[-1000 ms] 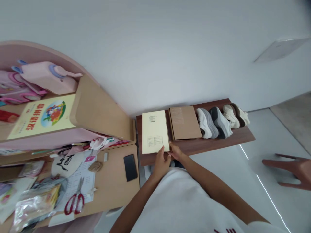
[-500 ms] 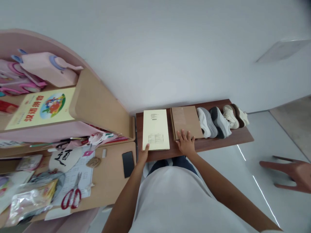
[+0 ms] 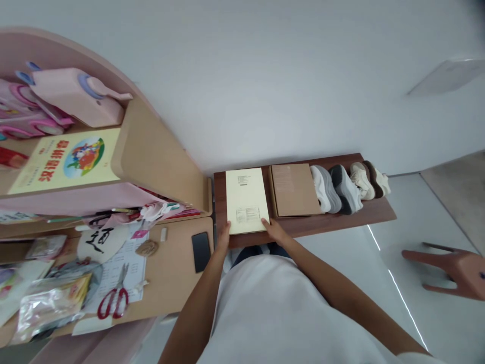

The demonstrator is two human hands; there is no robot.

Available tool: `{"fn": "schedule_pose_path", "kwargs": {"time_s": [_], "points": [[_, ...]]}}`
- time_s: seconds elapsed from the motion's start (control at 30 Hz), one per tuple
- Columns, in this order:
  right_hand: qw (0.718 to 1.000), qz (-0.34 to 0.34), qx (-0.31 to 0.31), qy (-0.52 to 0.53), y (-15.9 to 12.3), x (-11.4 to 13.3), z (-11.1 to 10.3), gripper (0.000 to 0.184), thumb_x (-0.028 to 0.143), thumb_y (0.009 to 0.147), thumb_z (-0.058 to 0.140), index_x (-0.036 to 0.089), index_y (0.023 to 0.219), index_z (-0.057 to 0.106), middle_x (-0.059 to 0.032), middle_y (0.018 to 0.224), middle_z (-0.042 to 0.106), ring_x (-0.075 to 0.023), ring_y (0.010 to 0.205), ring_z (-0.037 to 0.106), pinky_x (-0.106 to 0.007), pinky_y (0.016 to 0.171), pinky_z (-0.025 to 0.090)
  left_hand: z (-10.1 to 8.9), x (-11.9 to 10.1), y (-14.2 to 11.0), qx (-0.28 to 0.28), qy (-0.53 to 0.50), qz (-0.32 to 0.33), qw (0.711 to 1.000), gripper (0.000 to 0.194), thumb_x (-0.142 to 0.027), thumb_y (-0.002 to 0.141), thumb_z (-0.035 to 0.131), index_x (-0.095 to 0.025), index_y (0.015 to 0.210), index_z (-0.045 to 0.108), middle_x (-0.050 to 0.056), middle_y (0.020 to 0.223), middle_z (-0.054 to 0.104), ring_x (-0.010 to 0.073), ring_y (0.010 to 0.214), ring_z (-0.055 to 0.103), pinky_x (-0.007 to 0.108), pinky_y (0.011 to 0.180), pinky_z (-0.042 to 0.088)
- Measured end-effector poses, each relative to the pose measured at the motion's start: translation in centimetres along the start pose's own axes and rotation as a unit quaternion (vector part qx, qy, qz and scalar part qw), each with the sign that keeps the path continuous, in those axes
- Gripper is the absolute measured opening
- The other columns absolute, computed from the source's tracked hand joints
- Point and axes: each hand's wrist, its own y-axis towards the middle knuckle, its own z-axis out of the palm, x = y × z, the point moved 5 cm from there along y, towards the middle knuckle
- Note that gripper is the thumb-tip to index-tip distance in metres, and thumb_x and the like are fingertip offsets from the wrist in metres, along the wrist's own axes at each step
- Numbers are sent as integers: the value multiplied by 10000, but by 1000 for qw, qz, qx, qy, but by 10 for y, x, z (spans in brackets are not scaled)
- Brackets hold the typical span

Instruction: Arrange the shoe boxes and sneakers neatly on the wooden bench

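Observation:
A cream-coloured box with small printed text lies flat on a dark brown wooden bench. My left hand grips its near left corner, thumb on the top edge. At the near right corner, my right hand holds the same box, its thumb on top and the other fingers down along the side. Just to the right sits a brown cardboard box, untouched. Beyond it stand a white and grey pair of shoes, a dark and grey shoe and some cream and brown shoes.
Left of the bench is a desk with a phone, red-handled scissors, papers and plastic packets. A shelf rises above it, holding a book and a pink toy. A reddish stool stands on the floor at right.
My right hand has left the top of the brown cardboard box and moved left onto the cream box's near right corner. My left hand stays at its left corner.

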Motion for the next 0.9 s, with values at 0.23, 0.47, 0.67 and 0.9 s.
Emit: {"fn": "schedule_pose_path", "kwargs": {"time_s": [0.23, 0.47, 0.67, 0.9], "points": [[999, -32, 27, 8, 6, 8, 9, 522, 630, 909, 627, 216, 1211, 731, -124, 1314, 726, -329, 1360, 585, -498, 1183, 394, -1, 4, 1, -2, -21, -39, 999, 430, -403, 959, 650, -115, 1275, 705, 158, 1281, 734, 312, 1352, 596, 462, 1191, 421], [997, -27, 39, -56, 2, 10, 16, 553, 557, 1002, 512, 155, 1348, 668, -144, 1365, 700, -289, 1350, 606, -447, 1168, 430, -1, 3, -4, -21, -125, -83, 988, 316, -350, 984, 616, -156, 1202, 739, 105, 1256, 755, 244, 1327, 621, 365, 1194, 419], [997, -23, 35, -62, 3, 6, 11, 569, 609, 988, 516, 191, 1334, 687, -124, 1347, 713, -304, 1357, 599, -470, 1170, 431, 4, 11, -5, -3, -180, -82, 980, 433, -398, 963, 644, -139, 1307, 691, 147, 1272, 741, 282, 1309, 634, 428, 1171, 443], [998, -12, 38, -56, 2, 2, 12, 590, 580, 1003, 501, 147, 1378, 644, -157, 1379, 688, -295, 1364, 593, -454, 1158, 440, -2, 17, -5, -2, -163, -53, 985, 431, -427, 941, 678, -159, 1278, 702, 139, 1275, 741, 280, 1330, 618, 426, 1197, 405]]}}
